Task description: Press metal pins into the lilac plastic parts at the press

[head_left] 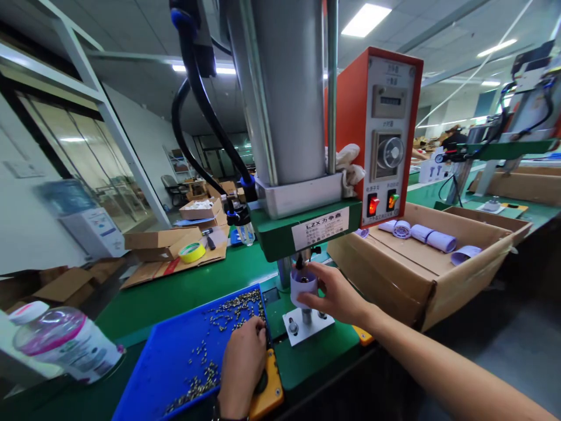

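Observation:
Between the thumb and fingers of my right hand (335, 295) is a short pale-purple cylinder (302, 287), open at the top. It sits over the metal post on the white base plate (313, 334), directly beneath the head of the press (302, 225). My left hand (244, 359) is curled closed at the right edge of a blue tray (162, 356), beside a yellow control box (272, 383) with a black button. Small brass-coloured metal pieces (199, 383) lie scattered in the tray. What the left fingertips hold, if anything, is hidden.
An orange control box (368, 134) with lit switches adjoins the press. A cardboard box (468, 292) with several purple rolled pieces stands right. Yellow tape (191, 252) lies on cardboard behind the tray; a plastic bottle (65, 345) is at left. Another press stands far right.

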A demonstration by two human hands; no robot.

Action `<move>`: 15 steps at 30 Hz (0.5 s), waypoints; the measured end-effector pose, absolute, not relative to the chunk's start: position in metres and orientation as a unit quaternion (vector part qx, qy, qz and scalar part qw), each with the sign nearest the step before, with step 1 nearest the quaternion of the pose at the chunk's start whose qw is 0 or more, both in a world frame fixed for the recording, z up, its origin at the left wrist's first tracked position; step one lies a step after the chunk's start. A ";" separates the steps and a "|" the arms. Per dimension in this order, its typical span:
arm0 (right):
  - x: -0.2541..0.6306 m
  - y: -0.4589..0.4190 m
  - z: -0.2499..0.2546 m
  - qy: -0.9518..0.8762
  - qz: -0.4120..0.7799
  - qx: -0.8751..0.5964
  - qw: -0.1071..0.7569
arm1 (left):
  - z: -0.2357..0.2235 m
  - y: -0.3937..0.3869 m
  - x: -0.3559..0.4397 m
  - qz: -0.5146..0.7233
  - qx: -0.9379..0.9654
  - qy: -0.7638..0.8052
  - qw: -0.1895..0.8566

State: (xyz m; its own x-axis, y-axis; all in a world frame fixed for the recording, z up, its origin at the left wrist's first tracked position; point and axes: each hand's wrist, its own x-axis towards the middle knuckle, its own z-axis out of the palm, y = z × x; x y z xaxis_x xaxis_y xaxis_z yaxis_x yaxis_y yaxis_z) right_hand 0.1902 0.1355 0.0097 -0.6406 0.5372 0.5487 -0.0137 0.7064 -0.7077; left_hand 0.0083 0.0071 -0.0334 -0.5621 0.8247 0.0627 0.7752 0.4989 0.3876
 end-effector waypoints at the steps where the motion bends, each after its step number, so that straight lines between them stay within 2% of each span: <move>1: 0.190 0.135 0.010 -0.852 0.308 -0.145 0.398 | -0.033 0.007 0.008 0.191 0.464 0.863 0.066; 3: 0.190 0.133 0.009 -0.864 0.271 -0.138 0.400 | -0.033 0.007 0.008 0.193 0.465 0.861 0.067; 9: 0.190 0.127 -0.016 -0.832 0.362 -0.194 0.372 | -0.035 0.005 0.006 0.205 0.467 0.857 0.074; 15: 0.180 0.120 -0.036 -0.793 0.331 -0.201 0.471 | -0.033 0.003 0.009 0.212 0.481 0.848 0.070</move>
